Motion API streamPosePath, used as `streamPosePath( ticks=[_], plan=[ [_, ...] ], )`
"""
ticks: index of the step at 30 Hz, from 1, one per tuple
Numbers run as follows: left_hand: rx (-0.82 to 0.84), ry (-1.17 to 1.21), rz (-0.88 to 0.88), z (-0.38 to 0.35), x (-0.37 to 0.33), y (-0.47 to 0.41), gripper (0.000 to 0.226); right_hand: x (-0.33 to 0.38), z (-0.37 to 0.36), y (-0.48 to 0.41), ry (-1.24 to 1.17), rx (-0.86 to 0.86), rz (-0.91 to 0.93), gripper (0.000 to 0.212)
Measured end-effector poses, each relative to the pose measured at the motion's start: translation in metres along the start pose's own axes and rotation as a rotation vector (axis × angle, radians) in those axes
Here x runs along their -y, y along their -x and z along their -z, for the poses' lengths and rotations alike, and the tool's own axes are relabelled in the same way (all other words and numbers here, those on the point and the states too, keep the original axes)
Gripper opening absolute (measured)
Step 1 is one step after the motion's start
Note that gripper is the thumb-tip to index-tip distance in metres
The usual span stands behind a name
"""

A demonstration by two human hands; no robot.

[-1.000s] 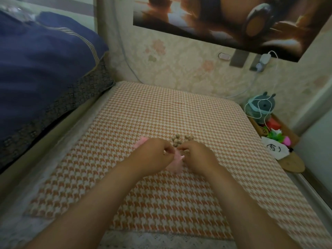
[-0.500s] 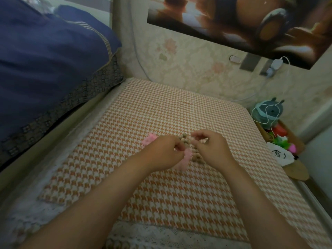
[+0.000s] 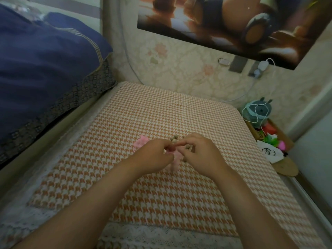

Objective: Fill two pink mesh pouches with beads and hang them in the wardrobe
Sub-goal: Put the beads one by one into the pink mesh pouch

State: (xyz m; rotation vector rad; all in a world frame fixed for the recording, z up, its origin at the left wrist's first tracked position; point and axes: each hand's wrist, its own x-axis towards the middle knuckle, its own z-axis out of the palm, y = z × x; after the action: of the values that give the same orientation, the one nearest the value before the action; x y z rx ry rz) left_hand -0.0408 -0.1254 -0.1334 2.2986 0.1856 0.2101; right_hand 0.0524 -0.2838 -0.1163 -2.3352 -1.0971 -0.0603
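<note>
Looking down, you see these things, largest first:
Bed: the houndstooth cover (image 3: 161,112) in orange and white fills the middle, with a lace edge nearest you.
Bedding: a navy quilt (image 3: 45,65) is piled along the left side, higher than the cover.
Wall: a large poster (image 3: 224,24) hangs above the far edge, with a white charger (image 3: 261,66) plugged in below it.
Right side: a teal plush toy (image 3: 258,112) sits beside the bed with a white cable looped over it.
Your left hand (image 3: 152,157): its grip is pinched shut on the pink mesh pouch (image 3: 175,159), which hangs between your two hands just over the cover.
Your right hand (image 3: 201,153): fingertips pinched together at the pouch's top; you cannot tell whether they hold a bead or the mesh.
Second pouch (image 3: 141,142): lies flat on the cover, just beyond your left hand.
Beads (image 3: 175,138): a small tan cluster rests on the cover right behind your fingertips.
</note>
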Motion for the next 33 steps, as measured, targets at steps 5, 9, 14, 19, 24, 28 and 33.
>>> streamPosePath(
  ticks=[5, 9, 14, 19, 24, 28, 33],
  plan=[
    [-0.008, -0.017, 0.020, 0.000, 0.002, -0.002, 0.031, -0.026, -0.001, -0.005, 0.066, -0.006, -0.105, 0.018],
    [-0.045, -0.021, 0.016, -0.001, 0.003, -0.005, 0.025, -0.045, -0.012, -0.007, 0.162, 0.121, -0.197, 0.024],
    [-0.076, -0.028, 0.016, -0.003, 0.006, -0.007, 0.022, -0.048, -0.028, -0.012, 0.225, 0.173, -0.173, 0.024],
    [-0.077, -0.031, 0.002, -0.003, 0.009, -0.009, 0.021, -0.050, -0.038, -0.013, 0.325, 0.193, -0.127, 0.025],
    [-0.053, -0.017, 0.006, -0.004, 0.012, -0.011, 0.025, -0.045, -0.036, -0.014, 0.222, 0.106, -0.156, 0.024],
    [-0.023, -0.005, 0.005, -0.003, 0.011, -0.012, 0.028, -0.027, -0.018, -0.016, -0.100, -0.083, -0.162, 0.018],
    [-0.018, 0.012, -0.020, -0.002, 0.013, -0.012, 0.025, 0.006, -0.005, -0.010, -0.292, -0.083, -0.035, 0.014]
  ],
)
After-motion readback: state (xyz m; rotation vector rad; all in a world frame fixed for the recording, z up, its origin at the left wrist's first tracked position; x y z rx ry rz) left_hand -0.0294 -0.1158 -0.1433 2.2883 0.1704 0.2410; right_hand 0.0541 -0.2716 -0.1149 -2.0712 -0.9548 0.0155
